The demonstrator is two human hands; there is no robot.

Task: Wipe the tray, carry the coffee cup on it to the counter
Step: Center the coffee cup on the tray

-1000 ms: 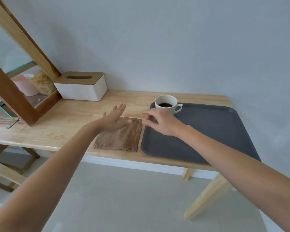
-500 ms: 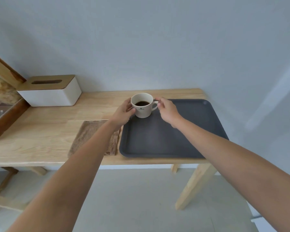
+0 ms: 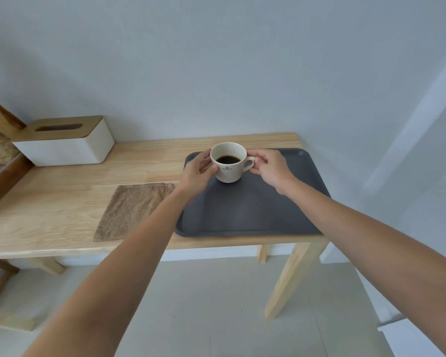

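Observation:
A white coffee cup with dark coffee in it is over the far left part of the dark grey tray. My left hand cups its left side. My right hand pinches the handle on its right. Whether the cup rests on the tray or is just off it, I cannot tell. A folded brown cloth lies flat on the wooden table, just left of the tray, with my left forearm passing over its right edge.
A white tissue box with a wooden lid stands at the back left. A wooden-framed glass case is at the far left edge. The wall runs right behind the table. The table's right end is beside the tray.
Both hands left the cloth and the tray's edge and closed on the cup, one on each side. The cup now sits a little nearer me and the view has turned right.

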